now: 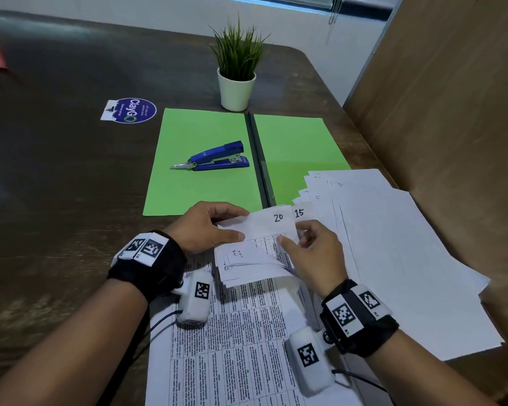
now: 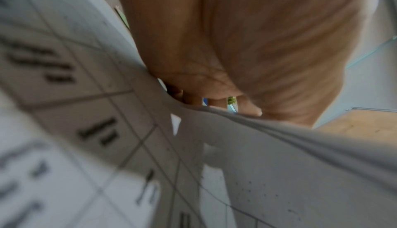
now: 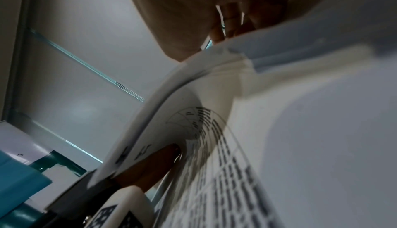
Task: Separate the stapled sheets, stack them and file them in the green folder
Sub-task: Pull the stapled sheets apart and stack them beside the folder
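1. Both hands work a stapled set (image 1: 257,253) held just above the printed sheets at the near table edge. The left hand (image 1: 206,227) pinches its left edge, thumb on top and fingers beneath; the right hand (image 1: 314,253) pinches the right side, thumb on the page.
2. The top sheet, numbered 20, is folded back; whether the staple is already out is hard to tell, as the wrist views are blurred.
3. Done so far, apparently: loose sheets (image 1: 393,244) lie fanned to the right, one marked 15, not yet squared.
4. Left: finishing this set, stacking everything, and filing.
5. The folder (image 1: 194,191) lies open beyond the hands, with the stapler (image 1: 214,158) on its left half, which must be cleared first.
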`<state>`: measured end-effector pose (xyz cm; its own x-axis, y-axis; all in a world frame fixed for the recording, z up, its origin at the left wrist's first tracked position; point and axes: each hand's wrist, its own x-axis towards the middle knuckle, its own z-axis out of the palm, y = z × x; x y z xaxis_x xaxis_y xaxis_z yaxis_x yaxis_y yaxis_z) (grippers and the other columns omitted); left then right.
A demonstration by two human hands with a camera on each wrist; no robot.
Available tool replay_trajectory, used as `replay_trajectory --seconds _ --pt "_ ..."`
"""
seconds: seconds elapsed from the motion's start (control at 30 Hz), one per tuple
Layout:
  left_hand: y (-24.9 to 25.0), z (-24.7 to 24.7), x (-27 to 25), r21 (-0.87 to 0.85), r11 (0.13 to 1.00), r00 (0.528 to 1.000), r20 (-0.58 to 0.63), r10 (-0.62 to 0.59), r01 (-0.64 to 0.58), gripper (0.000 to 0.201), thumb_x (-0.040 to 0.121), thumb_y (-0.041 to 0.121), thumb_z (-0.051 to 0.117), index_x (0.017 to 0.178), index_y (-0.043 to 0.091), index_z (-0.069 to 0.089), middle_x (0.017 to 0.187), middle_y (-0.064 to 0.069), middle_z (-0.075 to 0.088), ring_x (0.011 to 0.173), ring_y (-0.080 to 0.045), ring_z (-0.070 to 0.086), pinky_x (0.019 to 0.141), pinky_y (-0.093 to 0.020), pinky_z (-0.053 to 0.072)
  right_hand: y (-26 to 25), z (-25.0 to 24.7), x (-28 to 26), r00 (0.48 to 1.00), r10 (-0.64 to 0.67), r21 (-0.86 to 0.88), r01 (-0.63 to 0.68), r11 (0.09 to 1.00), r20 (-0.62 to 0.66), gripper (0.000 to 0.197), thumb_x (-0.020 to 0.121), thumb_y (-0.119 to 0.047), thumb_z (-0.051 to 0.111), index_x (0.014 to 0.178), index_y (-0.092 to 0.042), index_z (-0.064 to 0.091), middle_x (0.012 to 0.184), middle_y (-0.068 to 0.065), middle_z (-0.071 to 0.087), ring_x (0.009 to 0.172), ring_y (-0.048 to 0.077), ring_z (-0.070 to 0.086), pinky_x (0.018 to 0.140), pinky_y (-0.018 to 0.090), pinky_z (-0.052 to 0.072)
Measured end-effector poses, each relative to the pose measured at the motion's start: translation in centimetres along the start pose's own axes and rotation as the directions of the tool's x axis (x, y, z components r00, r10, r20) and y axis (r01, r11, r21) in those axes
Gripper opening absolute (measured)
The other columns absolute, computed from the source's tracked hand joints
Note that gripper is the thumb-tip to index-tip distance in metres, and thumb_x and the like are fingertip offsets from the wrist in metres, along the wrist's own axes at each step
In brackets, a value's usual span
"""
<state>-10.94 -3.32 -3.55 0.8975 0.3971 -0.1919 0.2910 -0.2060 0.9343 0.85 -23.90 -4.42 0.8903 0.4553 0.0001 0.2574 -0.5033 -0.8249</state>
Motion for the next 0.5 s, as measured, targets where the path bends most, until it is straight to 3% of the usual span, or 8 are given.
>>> replay_trajectory --seconds 0.17,0.27,0.33,0.43,0.5 --pt "-0.2 -0.1 0.0 0.005 1.000 1.000 0.011 0.010 -0.010 0.042 0.077 0.013 0.085 0.111 0.034 0.074 0.106 0.025 0.071 0.105 0.002 0.065 0.099 -0.027 0.053 0.1 0.0 0.0 0.998 -0.066 0.008 0.066 0.998 -0.005 0.023 0.080 -0.028 0.081 0.095 -0.027 0.062 0.099 -0.012 0.054 0.082 -0.002 0.055 0.070 0.013 0.044" --pt "-0.2 -0.1 0.1 0.007 0.999 0.999 0.019 0.031 -0.031 0.040 0.078 0.013 0.084 0.112 0.034 0.074 0.110 0.021 0.071 0.107 -0.001 0.065 0.099 -0.025 0.052 0.3 0.1 -0.2 0.992 -0.125 0.100 0.126 0.987 -0.020 0.013 0.081 -0.016 0.079 0.079 -0.025 0.070 0.094 -0.011 0.067 0.081 0.008 0.066 0.074 0.024 0.051" --pt "-0.3 -0.1 0.2 0.014 0.999 0.999 0.020 0.048 -0.048 0.039 0.079 0.014 0.083 0.113 0.032 0.074 0.112 0.019 0.071 0.107 0.000 0.065 0.098 -0.022 0.051 0.5 0.1 -0.4 0.995 -0.094 0.152 0.088 0.984 0.034 0.018 0.080 -0.014 0.080 0.072 -0.028 0.073 0.094 -0.015 0.070 0.088 0.005 0.068 0.080 0.028 0.054" --pt "-0.2 -0.1 0.1 0.016 0.997 0.997 0.034 0.071 -0.072 0.029 0.081 0.014 0.081 0.107 0.027 0.077 0.109 0.015 0.074 0.102 0.002 0.067 0.090 -0.013 0.052 1.0 0.4 -0.7 0.982 -0.123 0.174 0.098 0.980 0.140 0.005 0.077 -0.033 0.081 0.075 -0.031 0.077 0.104 -0.024 0.069 0.105 -0.004 0.064 0.090 0.036 0.055" --pt "-0.1 0.1 0.1 -0.011 0.999 0.999 0.012 0.046 -0.046 0.015 0.084 0.019 0.079 0.098 0.024 0.080 0.104 0.011 0.077 0.097 -0.002 0.069 0.088 -0.016 0.053 0.8 0.5 -1.0 0.972 -0.159 0.183 0.127 0.975 0.171 0.029 0.078 -0.061 0.072 0.079 -0.033 0.078 0.110 -0.016 0.071 0.107 0.007 0.067 0.088 0.044 0.057"
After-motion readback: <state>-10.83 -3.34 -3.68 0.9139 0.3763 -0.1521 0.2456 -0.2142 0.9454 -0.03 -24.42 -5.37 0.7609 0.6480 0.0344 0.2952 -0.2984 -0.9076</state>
